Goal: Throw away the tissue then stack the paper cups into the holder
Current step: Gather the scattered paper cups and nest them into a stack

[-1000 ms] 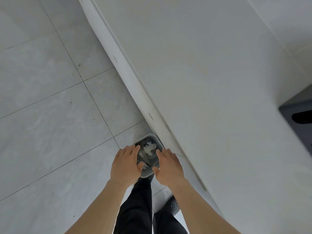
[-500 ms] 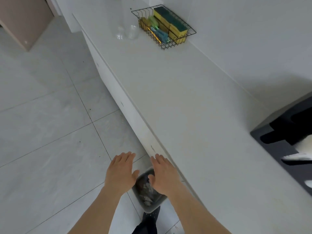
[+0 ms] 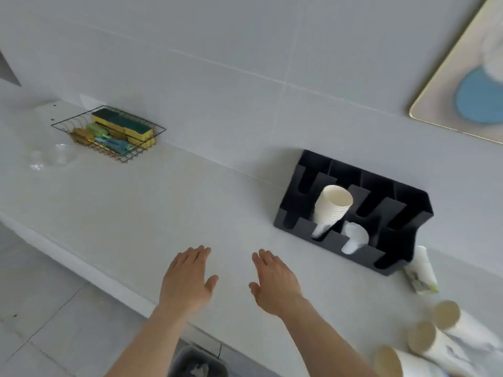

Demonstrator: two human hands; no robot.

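My left hand [image 3: 187,278] and my right hand [image 3: 275,284] hover palm-down over the white counter [image 3: 136,208], both empty with fingers apart. A black cup holder [image 3: 353,213] stands against the wall to the right, with a stack of paper cups [image 3: 333,208] in one slot and a white lid stack [image 3: 355,236] beside it. Three loose paper cups [image 3: 432,336] lie on their sides at the lower right. A grey bin [image 3: 198,363] with a crumpled tissue [image 3: 200,370] inside sits on the floor under my arms.
A wire basket [image 3: 109,133] of sponges stands at the back left, with clear plastic cups [image 3: 54,156] next to it. A white wrapped packet [image 3: 422,270] lies right of the holder. A framed picture [image 3: 462,77] hangs on the wall.
My view has swung up from the floor bin to the counter. Both hands rose from above the bin to above the counter, still empty.
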